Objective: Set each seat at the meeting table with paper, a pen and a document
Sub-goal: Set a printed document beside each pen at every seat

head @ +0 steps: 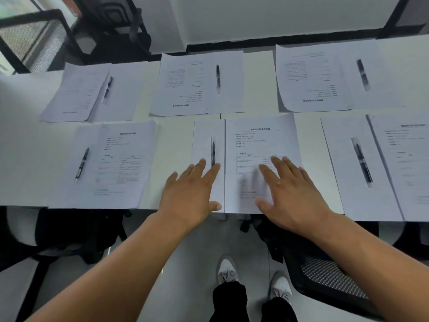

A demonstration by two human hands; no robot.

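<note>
head view: at the near edge of the table (pixel 27 159), middle seat, we see the left hand (pixel 189 194) flat, fingers straight and spread, on the blank paper (pixel 206 140), fingertips touching the pen (pixel 212 153). right hand (pixel 292 194) flat, fingers wide, on the document (pixel 260 140) just beside. bare strips of table separate the sets. count: six sets, three along the near edge, three along the far edge; six pens. chair (pixel 325 275) below the near edge.

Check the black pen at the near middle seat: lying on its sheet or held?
Lying, not held. The black pen rests on the blank white sheet; the left hand lies flat, fingertips beside it.
</note>
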